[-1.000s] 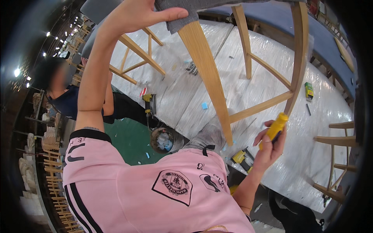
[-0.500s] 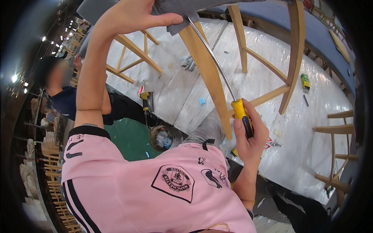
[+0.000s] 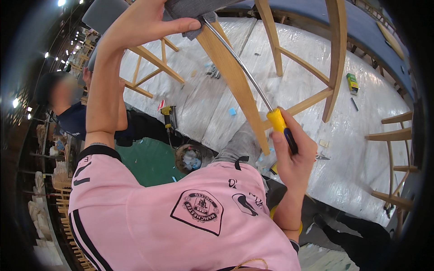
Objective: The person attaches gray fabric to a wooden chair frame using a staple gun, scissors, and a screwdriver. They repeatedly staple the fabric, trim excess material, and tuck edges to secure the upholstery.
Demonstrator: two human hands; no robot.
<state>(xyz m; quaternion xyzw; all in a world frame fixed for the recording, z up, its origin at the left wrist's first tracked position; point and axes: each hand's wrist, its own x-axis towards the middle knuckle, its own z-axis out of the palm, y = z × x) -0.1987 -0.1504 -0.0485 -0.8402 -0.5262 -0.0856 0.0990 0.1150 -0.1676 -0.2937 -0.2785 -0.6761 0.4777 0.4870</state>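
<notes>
My right hand [image 3: 294,151] grips the yellow and black handle of a long screwdriver [image 3: 253,83]. Its steel shaft runs up and left to the grey upholstered seat edge [image 3: 190,9] of an upturned wooden chair. My left hand [image 3: 144,25] presses against that grey fabric at the top, thumb beside the shaft's tip. A pale wooden chair leg [image 3: 235,86] slants down between my two hands.
A plastic-covered workbench [image 3: 361,149] lies below, with a green box [image 3: 352,83] and small scraps on it. More wooden chair frames [image 3: 389,153] stand at right and upper left. Another person [image 3: 68,108] sits at left. A power tool [image 3: 168,115] and a round bin [image 3: 189,158] rest near a green mat.
My right hand raised the screwdriver from low at the right and set its tip under the grey seat fabric by my left thumb. The left hand stayed on the seat.
</notes>
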